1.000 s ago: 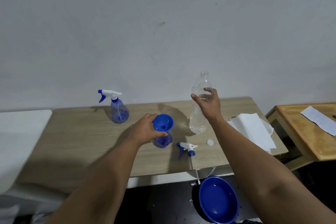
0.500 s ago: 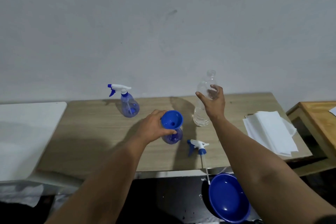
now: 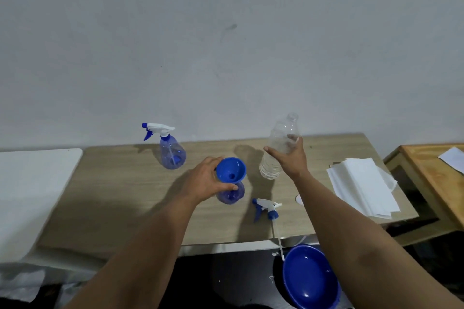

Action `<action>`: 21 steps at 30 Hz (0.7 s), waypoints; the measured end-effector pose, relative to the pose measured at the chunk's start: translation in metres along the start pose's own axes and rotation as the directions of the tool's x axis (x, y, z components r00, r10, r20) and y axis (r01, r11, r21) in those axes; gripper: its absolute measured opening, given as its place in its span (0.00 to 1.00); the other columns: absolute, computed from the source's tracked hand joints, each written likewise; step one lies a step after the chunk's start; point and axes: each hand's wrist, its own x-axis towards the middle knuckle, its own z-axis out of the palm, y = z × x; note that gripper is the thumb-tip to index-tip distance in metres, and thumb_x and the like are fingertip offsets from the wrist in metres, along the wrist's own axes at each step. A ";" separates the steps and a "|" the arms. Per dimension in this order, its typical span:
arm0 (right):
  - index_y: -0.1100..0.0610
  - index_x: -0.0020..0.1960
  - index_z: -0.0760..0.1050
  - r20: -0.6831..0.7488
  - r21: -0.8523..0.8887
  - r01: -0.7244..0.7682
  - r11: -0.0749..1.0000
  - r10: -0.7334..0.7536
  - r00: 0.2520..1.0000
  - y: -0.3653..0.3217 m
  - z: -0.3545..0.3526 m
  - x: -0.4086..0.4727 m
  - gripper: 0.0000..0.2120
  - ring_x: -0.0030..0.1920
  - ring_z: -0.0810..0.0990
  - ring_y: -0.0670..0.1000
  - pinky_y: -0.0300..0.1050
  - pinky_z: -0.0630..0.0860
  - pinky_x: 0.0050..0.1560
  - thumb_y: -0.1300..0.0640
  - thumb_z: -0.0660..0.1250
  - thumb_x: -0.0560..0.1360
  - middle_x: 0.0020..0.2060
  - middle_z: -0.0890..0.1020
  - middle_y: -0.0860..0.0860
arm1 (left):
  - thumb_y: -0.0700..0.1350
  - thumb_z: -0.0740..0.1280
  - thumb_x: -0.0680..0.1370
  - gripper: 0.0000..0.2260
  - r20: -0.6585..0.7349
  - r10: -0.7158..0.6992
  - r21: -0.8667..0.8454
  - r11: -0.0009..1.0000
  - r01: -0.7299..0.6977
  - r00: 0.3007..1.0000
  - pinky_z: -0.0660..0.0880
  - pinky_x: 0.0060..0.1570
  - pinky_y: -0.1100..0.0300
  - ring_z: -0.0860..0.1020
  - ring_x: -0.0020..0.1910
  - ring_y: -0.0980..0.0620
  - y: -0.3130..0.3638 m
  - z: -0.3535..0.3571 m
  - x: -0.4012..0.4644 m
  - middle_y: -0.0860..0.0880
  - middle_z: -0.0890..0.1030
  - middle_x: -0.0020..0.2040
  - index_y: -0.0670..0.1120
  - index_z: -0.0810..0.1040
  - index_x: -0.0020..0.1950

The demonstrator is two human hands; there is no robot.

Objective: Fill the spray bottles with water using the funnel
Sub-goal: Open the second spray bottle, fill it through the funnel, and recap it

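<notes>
An open blue spray bottle (image 3: 231,194) stands mid-table with a blue funnel (image 3: 231,169) in its neck. My left hand (image 3: 206,180) grips the bottle and funnel at the neck. To the right, my right hand (image 3: 291,156) holds a clear uncapped water bottle (image 3: 278,148) upright, tilted slightly, its base at or just above the table. The removed trigger sprayer head (image 3: 267,207) lies near the front edge, its tube hanging over it. A second spray bottle (image 3: 170,150) with its trigger on stands at the back left.
A stack of white paper towels (image 3: 361,187) lies on the wooden table's (image 3: 125,195) right end. A small white cap (image 3: 298,199) shows beside my right forearm. A blue basin (image 3: 310,278) sits below the front edge. A white surface (image 3: 32,195) adjoins left, an orange wooden table (image 3: 437,183) right.
My right hand has tipped the water bottle's top a little to the right. The left hand stays on the funnel and bottle neck. The camera view has shifted.
</notes>
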 end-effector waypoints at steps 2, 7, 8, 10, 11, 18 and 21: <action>0.51 0.74 0.64 0.033 -0.055 -0.046 0.997 0.048 0.998 0.009 -0.002 -0.007 0.47 0.67 0.78 0.55 0.57 0.77 0.69 0.41 0.85 0.64 0.67 0.78 0.51 | 0.67 0.80 0.58 0.45 0.001 0.000 -0.004 1.000 0.000 1.000 0.74 0.63 0.56 0.76 0.62 0.58 0.001 0.000 -0.001 0.62 0.73 0.63 0.56 0.71 0.72; 0.54 0.82 0.58 0.045 -0.059 -0.184 0.981 0.187 0.981 0.027 0.001 -0.035 0.54 0.69 0.79 0.59 0.55 0.76 0.69 0.44 0.85 0.66 0.73 0.75 0.59 | 0.68 0.80 0.57 0.54 0.022 -0.036 -0.013 0.999 0.036 0.999 0.76 0.62 0.55 0.76 0.64 0.57 0.000 -0.003 -0.004 0.58 0.72 0.70 0.54 0.64 0.78; 0.54 0.82 0.57 0.043 -0.058 -0.200 0.978 0.203 0.978 0.030 0.004 -0.041 0.54 0.69 0.79 0.60 0.56 0.76 0.70 0.44 0.84 0.67 0.73 0.75 0.60 | 0.67 0.81 0.57 0.54 0.029 -0.045 -0.022 0.999 0.045 0.999 0.76 0.59 0.57 0.75 0.65 0.57 0.000 -0.004 -0.005 0.58 0.72 0.71 0.55 0.63 0.79; 0.53 0.82 0.58 0.035 -0.047 -0.214 0.976 0.215 0.976 0.033 0.009 -0.056 0.51 0.68 0.79 0.59 0.57 0.77 0.69 0.43 0.83 0.69 0.72 0.75 0.59 | 0.66 0.82 0.57 0.56 0.043 -0.054 -0.048 0.997 0.056 0.998 0.75 0.54 0.61 0.75 0.66 0.56 0.000 -0.005 -0.007 0.57 0.71 0.72 0.56 0.60 0.80; 0.53 0.82 0.60 0.026 -0.032 -0.217 0.976 0.217 0.976 0.034 0.011 -0.065 0.49 0.67 0.79 0.59 0.58 0.77 0.68 0.43 0.81 0.70 0.71 0.76 0.58 | 0.65 0.82 0.57 0.57 0.051 -0.062 -0.059 0.996 0.065 0.997 0.76 0.51 0.62 0.75 0.67 0.55 -0.001 -0.006 -0.008 0.57 0.71 0.72 0.57 0.59 0.81; 0.49 0.66 0.78 -0.006 -0.050 -0.029 0.998 0.029 1.000 0.010 0.027 -0.109 0.18 0.60 0.82 0.48 0.52 0.80 0.63 0.46 0.74 0.78 0.58 0.83 0.45 | 0.75 0.76 0.54 0.63 0.060 -0.097 0.056 0.994 0.094 0.993 0.75 0.63 0.55 0.72 0.69 0.54 -0.021 0.001 -0.016 0.55 0.66 0.77 0.62 0.47 0.81; 0.48 0.67 0.79 0.070 -0.091 0.097 0.991 -0.091 0.993 -0.027 0.036 -0.108 0.21 0.61 0.80 0.42 0.48 0.80 0.63 0.42 0.75 0.76 0.61 0.81 0.41 | 0.67 0.80 0.59 0.58 0.132 -0.094 0.066 0.994 0.086 0.987 0.76 0.51 0.68 0.76 0.61 0.55 -0.031 0.009 -0.015 0.53 0.65 0.77 0.60 0.52 0.81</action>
